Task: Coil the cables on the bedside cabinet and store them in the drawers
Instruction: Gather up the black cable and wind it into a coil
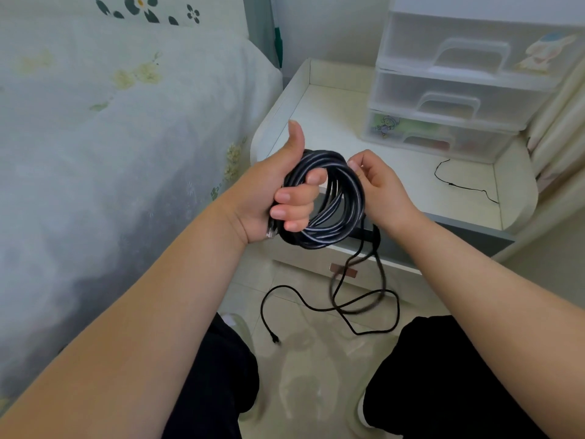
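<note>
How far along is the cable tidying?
Done: most of the black cable is wound into a coil held by the left hand. In hand: the right hand feeds on more; its tail trails on the floor. Left: the thin cable on the cabinet; the drawers are shut.

Soft even daylight; edges bend, dangling cable (pixel 357 299) motion-blurred.

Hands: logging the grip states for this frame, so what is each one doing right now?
Left hand: fingers curled through the black cable coil, gripping it.
Right hand: pinching the coil's right side.
</note>
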